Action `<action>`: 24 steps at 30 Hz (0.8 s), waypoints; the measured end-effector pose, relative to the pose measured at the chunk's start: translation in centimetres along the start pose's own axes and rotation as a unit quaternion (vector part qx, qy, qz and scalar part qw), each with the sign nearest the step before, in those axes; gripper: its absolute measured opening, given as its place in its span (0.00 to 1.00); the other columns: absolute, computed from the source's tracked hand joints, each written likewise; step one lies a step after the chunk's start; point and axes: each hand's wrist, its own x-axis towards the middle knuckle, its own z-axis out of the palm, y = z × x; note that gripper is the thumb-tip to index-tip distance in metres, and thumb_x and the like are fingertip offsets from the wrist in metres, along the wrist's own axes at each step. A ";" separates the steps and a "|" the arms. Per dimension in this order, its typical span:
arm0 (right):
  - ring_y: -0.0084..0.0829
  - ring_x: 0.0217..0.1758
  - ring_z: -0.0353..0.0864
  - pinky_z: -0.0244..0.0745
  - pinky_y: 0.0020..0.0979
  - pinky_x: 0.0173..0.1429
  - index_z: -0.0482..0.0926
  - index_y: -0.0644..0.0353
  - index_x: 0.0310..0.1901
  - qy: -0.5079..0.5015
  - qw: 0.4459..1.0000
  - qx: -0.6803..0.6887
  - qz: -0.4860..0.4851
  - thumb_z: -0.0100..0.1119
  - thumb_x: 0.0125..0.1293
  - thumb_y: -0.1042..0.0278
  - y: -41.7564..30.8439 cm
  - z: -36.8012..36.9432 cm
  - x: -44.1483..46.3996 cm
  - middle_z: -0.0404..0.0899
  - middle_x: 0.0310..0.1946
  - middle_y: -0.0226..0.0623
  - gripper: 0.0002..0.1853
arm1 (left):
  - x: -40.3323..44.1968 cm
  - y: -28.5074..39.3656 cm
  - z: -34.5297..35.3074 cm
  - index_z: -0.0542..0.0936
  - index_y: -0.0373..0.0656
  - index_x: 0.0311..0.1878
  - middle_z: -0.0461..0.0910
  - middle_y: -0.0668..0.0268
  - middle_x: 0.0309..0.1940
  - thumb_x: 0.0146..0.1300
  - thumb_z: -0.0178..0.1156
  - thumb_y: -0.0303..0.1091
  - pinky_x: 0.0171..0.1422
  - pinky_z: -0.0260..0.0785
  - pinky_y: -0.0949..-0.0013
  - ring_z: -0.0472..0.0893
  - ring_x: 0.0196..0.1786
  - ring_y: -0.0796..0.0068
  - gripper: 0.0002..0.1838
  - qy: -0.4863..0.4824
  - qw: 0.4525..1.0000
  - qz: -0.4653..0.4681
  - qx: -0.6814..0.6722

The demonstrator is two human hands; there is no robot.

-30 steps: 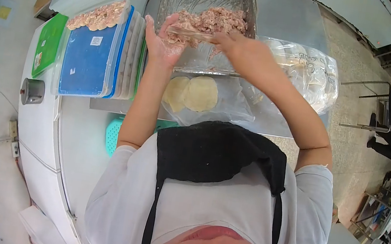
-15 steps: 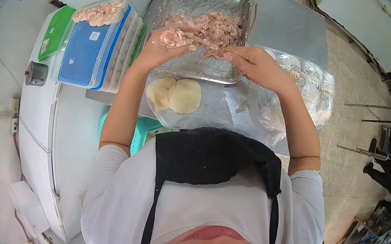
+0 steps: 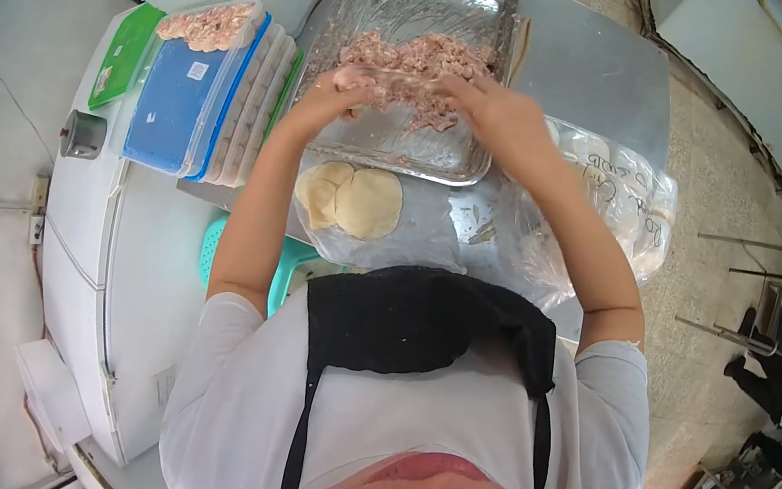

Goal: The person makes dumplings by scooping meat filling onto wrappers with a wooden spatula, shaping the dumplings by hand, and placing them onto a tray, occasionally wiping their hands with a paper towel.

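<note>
The metal tray [image 3: 402, 157] holds a spread of pinkish minced meat [image 3: 445, 53]. Over its left side, my left hand [image 3: 326, 101] is closed around a dough wrapper with filling [image 3: 354, 83], mostly hidden by the fingers. My right hand [image 3: 496, 114] reaches over the tray's right part, its fingers bent around a thin stick-like tool [image 3: 406, 78] that spans towards my left hand; its exact kind is unclear. Two overlapping round dough wrappers [image 3: 367, 203] lie on a plastic sheet in front of the tray.
Stacked boxes with a blue lid [image 3: 168, 115] stand left of the tray, with meat-filled pieces [image 3: 206, 25] on top. Bagged white packs [image 3: 627, 184] lie at right. A turquoise stool [image 3: 283, 274] is below the table edge. A metal cup [image 3: 84, 135] stands at far left.
My right hand has moved up and inward over the meat, and its fingers now point towards my left hand. My left hand has shifted slightly and turned over the tray. The whole view shifted a little.
</note>
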 end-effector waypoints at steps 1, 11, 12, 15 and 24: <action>0.44 0.36 0.81 0.77 0.41 0.38 0.76 0.48 0.52 0.056 0.998 0.019 -0.036 0.56 0.66 0.59 -1.3 0.5 -0.2 0.79 0.32 0.39 0.15 | 0.4 -0.9 0.0 0.78 0.41 0.45 0.79 0.70 0.34 0.51 0.71 0.44 0.36 0.71 0.72 0.77 0.32 0.79 0.23 0.026 0.999 -0.007 -0.027; 0.48 0.39 0.80 0.75 0.47 0.38 0.76 0.51 0.53 -0.031 0.995 -0.033 0.092 0.50 0.68 0.58 3.4 -0.3 -0.2 0.80 0.36 0.42 0.15 | -1.9 0.6 0.3 0.71 0.39 0.58 0.82 0.53 0.41 0.48 0.71 0.43 0.51 0.71 0.60 0.81 0.47 0.55 0.35 0.065 0.954 0.210 0.206; 0.47 0.39 0.80 0.75 0.46 0.39 0.76 0.51 0.54 0.030 0.998 0.013 0.061 0.49 0.68 0.59 2.0 -0.9 -0.1 0.80 0.37 0.43 0.16 | -2.1 1.0 0.4 0.71 0.39 0.58 0.82 0.53 0.41 0.48 0.71 0.43 0.51 0.71 0.60 0.81 0.47 0.55 0.35 0.067 0.954 0.211 0.203; 0.47 0.39 0.80 0.75 0.46 0.40 0.76 0.51 0.54 0.070 0.996 0.056 0.000 0.49 0.68 0.60 -0.5 0.0 0.3 0.79 0.40 0.44 0.15 | -2.6 2.5 1.0 0.69 0.43 0.62 0.80 0.46 0.44 0.49 0.70 0.42 0.51 0.71 0.56 0.79 0.48 0.48 0.37 0.033 0.908 0.107 0.404; 0.44 0.43 0.81 0.75 0.39 0.48 0.78 0.59 0.53 -0.062 0.992 0.056 0.095 0.54 0.67 0.60 2.3 -2.2 -1.2 0.81 0.41 0.47 0.17 | -4.3 2.7 1.0 0.70 0.44 0.62 0.82 0.53 0.43 0.47 0.72 0.38 0.53 0.71 0.61 0.81 0.48 0.55 0.37 0.134 0.944 0.230 0.197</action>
